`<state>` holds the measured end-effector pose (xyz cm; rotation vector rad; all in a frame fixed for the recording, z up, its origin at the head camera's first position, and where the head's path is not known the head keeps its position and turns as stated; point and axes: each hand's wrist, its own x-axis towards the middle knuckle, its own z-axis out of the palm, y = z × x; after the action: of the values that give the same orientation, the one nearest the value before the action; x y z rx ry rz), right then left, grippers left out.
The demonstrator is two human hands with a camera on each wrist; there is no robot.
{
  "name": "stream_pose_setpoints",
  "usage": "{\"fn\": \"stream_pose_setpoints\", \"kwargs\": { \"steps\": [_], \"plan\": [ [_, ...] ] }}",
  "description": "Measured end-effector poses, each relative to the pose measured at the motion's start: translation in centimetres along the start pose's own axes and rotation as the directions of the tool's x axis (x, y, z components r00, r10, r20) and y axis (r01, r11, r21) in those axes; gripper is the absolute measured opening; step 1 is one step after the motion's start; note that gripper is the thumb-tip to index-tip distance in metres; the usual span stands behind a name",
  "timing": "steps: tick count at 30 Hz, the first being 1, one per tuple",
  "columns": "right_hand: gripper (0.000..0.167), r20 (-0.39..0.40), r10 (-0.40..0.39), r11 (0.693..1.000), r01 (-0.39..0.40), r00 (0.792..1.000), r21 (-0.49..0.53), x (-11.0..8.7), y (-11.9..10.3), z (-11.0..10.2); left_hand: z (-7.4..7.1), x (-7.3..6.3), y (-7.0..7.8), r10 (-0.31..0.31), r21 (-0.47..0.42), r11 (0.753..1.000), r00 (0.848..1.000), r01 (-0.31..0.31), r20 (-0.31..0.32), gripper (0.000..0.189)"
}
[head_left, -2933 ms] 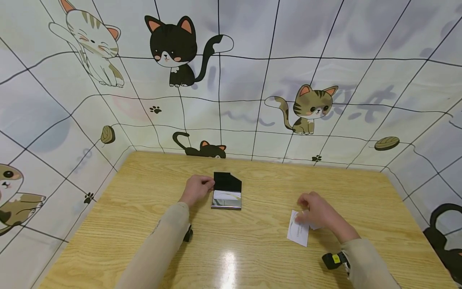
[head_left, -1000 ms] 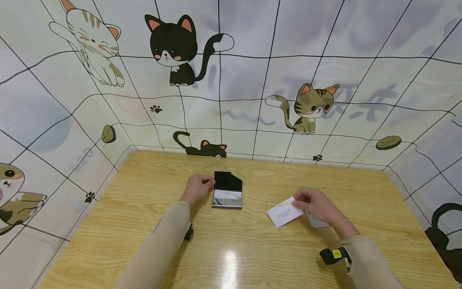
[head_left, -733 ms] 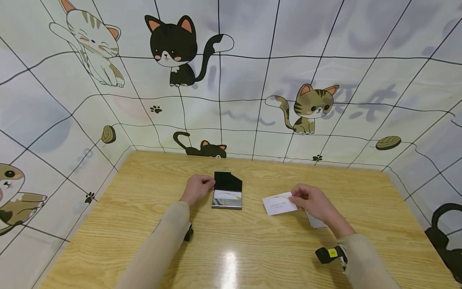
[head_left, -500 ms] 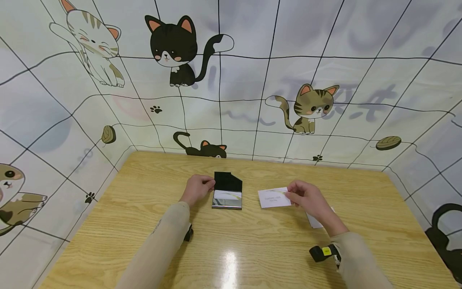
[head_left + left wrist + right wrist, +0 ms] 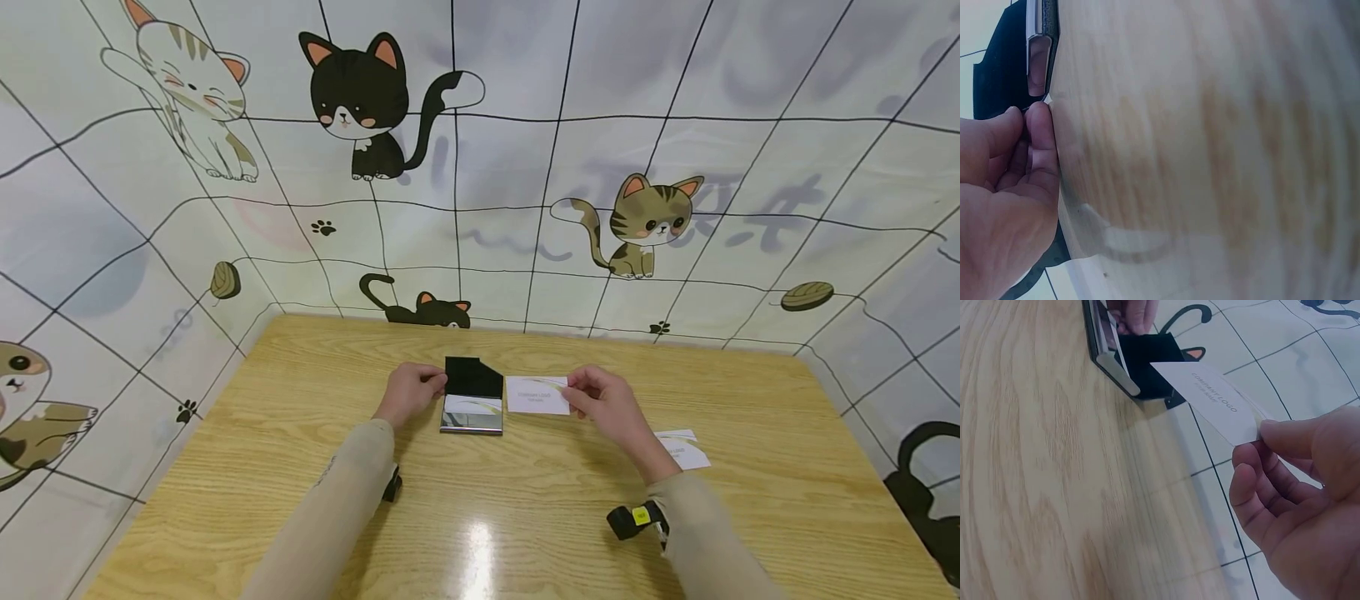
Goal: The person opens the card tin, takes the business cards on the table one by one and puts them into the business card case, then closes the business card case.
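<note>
A business card holder (image 5: 472, 414) lies on the table with its black lid (image 5: 472, 377) raised. White cards show inside its silver body. My left hand (image 5: 408, 393) pinches the lid's left edge between thumb and finger; the left wrist view shows this grip close up. In my right hand (image 5: 606, 403) a white business card (image 5: 537, 395) is pinched by its right end. That card is held just right of the holder, printed side up; in the right wrist view the card (image 5: 1210, 400) reads "COMPANY LOGO", off the table.
Another white business card (image 5: 681, 450) lies on the table behind my right wrist, partly hidden by the forearm. The wooden table (image 5: 480, 500) ends at a cloth backdrop (image 5: 510, 167) printed with cats. A wrist camera (image 5: 630, 521) sits at my right sleeve.
My right hand has picked a business card up from the right, turned it level and carried it left to beside the holder. The left hand has kept its place on the lid.
</note>
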<state>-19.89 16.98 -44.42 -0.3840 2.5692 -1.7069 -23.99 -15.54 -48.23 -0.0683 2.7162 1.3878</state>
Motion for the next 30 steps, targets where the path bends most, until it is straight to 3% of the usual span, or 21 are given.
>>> {"fn": "stream_pose_setpoints", "kwargs": {
  "steps": [14,30],
  "plan": [
    [0.007,-0.029,0.045,0.997,-0.043,0.999,0.062,1.7,0.0,4.1,-0.1,-0.1,0.1,-0.012,0.002,1.0,1.0,0.012,-0.007,0.019],
    [0.005,-0.039,0.054,0.996,-0.051,0.998,0.076,3.0,-0.1,7.3,-0.1,-0.1,0.3,-0.024,0.013,1.0,1.0,0.024,0.0,0.02]
  ]
}}
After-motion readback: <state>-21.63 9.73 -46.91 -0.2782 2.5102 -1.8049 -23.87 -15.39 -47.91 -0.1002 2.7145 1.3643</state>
